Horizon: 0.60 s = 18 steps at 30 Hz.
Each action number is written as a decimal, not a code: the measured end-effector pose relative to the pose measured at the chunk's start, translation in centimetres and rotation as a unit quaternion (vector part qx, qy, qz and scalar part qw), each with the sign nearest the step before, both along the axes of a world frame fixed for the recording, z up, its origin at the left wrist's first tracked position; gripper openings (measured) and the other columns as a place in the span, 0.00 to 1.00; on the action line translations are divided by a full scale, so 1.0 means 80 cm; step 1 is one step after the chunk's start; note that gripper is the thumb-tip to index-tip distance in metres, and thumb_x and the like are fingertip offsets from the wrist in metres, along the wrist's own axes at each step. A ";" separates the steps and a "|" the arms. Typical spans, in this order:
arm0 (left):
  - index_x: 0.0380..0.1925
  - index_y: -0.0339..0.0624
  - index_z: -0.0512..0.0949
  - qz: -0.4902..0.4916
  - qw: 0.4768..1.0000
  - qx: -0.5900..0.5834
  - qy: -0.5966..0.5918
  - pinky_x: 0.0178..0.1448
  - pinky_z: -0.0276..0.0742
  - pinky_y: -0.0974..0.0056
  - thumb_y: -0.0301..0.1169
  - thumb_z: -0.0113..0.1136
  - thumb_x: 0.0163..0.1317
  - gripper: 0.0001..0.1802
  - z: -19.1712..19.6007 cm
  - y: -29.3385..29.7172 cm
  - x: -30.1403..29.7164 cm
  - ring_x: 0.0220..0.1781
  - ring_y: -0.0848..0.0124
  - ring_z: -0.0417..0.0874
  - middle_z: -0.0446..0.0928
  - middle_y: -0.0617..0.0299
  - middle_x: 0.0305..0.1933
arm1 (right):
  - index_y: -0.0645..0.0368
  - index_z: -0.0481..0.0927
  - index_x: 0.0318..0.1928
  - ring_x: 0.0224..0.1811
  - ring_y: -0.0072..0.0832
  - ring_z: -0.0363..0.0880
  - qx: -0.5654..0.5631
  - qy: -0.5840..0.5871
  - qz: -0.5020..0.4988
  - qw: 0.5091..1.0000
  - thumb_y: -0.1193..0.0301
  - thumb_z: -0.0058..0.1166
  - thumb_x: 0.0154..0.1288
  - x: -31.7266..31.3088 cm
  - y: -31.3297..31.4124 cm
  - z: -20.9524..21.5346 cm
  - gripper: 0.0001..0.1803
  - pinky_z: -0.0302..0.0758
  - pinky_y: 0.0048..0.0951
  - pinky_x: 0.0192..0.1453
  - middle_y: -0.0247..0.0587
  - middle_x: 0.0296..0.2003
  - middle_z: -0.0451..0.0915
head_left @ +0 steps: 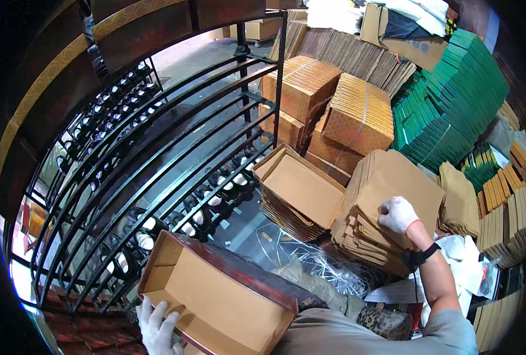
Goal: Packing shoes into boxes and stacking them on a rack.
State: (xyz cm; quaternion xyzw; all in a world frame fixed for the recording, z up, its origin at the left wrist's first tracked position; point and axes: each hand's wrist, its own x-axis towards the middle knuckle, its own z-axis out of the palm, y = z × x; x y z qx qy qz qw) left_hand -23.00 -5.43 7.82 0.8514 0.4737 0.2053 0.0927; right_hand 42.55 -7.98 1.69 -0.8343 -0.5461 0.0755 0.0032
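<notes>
My left hand (156, 328), in a white glove, grips the near lower edge of an open brown cardboard box tray (215, 296) with a dark red outer side, held in front of my body. My right hand (397, 214), also gloved, with a black band on the wrist, reaches out and rests on top of a tall stack of flat brown cardboard sheets (387, 195); its fingers curl over the top sheet's edge. Beside that pile, to the left, stands a stack of nested open box trays (301, 189).
A black metal rack with curved shelves (156, 154) fills the left, rows of small dark parts on it. Bundled brown cartons (334, 106), stacks of green flat boxes (452, 100) and more flat cardboard (505, 219) crowd the right. Clear plastic strapping (328, 266) lies on the floor.
</notes>
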 end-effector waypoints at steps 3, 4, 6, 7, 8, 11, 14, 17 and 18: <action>0.61 0.37 0.86 -0.014 0.999 0.005 -0.030 0.87 0.62 0.35 0.23 0.55 0.69 0.22 0.026 0.012 0.012 0.80 0.36 0.73 0.80 0.45 0.73 | 0.58 0.94 0.36 0.37 0.43 0.91 0.019 0.084 -0.049 0.995 0.62 0.68 0.61 0.017 0.000 0.010 0.13 0.87 0.42 0.48 0.50 0.32 0.91; 0.61 0.36 0.85 -0.018 0.997 -0.021 -0.068 0.86 0.65 0.38 0.23 0.58 0.70 0.21 0.030 0.017 0.022 0.80 0.36 0.74 0.80 0.44 0.73 | 0.60 0.93 0.35 0.35 0.38 0.91 0.040 0.214 -0.096 0.971 0.64 0.68 0.63 0.020 0.001 0.014 0.11 0.86 0.39 0.46 0.46 0.31 0.91; 0.64 0.35 0.84 -0.009 0.985 -0.098 -0.139 0.83 0.70 0.46 0.25 0.66 0.71 0.21 0.040 0.024 0.049 0.77 0.39 0.77 0.79 0.40 0.74 | 0.65 0.91 0.36 0.34 0.27 0.89 0.085 0.421 -0.145 0.891 0.71 0.67 0.71 -0.003 0.014 0.038 0.09 0.86 0.33 0.43 0.38 0.32 0.90; 0.66 0.36 0.83 -0.031 0.977 -0.131 -0.164 0.82 0.71 0.46 0.25 0.67 0.71 0.24 0.053 0.030 0.065 0.77 0.42 0.78 0.78 0.41 0.76 | 0.65 0.91 0.36 0.34 0.27 0.89 0.083 0.419 -0.142 0.893 0.71 0.67 0.71 -0.023 0.026 0.048 0.09 0.86 0.33 0.43 0.38 0.32 0.90; 0.68 0.34 0.81 -0.063 0.970 -0.128 -0.198 0.77 0.76 0.50 0.28 0.69 0.72 0.25 0.067 0.037 0.089 0.73 0.47 0.82 0.81 0.39 0.72 | 0.65 0.90 0.41 0.36 0.28 0.89 0.096 0.542 -0.115 0.827 0.71 0.66 0.72 -0.044 0.041 0.055 0.08 0.87 0.34 0.43 0.39 0.35 0.90; 0.86 0.34 0.55 -0.113 0.796 -0.435 -0.405 0.89 0.64 0.44 0.26 0.85 0.52 0.64 0.063 0.066 0.174 0.90 0.49 0.61 0.62 0.44 0.85 | 0.64 0.84 0.53 0.40 0.31 0.90 0.089 0.742 -0.060 0.661 0.69 0.66 0.76 -0.167 0.102 0.088 0.13 0.90 0.38 0.46 0.40 0.41 0.88; 0.81 0.26 0.57 -0.090 0.710 -0.547 -0.435 0.81 0.74 0.52 0.32 0.80 0.68 0.51 0.035 0.092 0.239 0.82 0.52 0.71 0.70 0.41 0.80 | 0.66 0.82 0.58 0.44 0.32 0.91 0.046 0.811 0.027 0.582 0.68 0.64 0.78 -0.304 0.165 0.115 0.16 0.91 0.39 0.46 0.44 0.46 0.89; 0.72 0.37 0.75 0.027 0.748 -0.469 -0.469 0.71 0.79 0.57 0.33 0.70 0.76 0.29 0.047 0.095 0.214 0.68 0.62 0.83 0.84 0.47 0.64 | 0.66 0.84 0.56 0.46 0.31 0.92 0.012 0.762 0.132 0.634 0.68 0.63 0.79 -0.363 0.245 0.119 0.15 0.90 0.36 0.45 0.47 0.48 0.90; 0.70 0.34 0.77 0.023 0.932 -0.223 -0.285 0.70 0.79 0.58 0.31 0.67 0.78 0.25 0.027 0.082 0.179 0.65 0.64 0.84 0.85 0.49 0.62 | 0.66 0.85 0.54 0.48 0.29 0.91 0.024 0.720 0.165 0.674 0.68 0.63 0.77 -0.363 0.285 0.099 0.14 0.89 0.34 0.48 0.44 0.48 0.91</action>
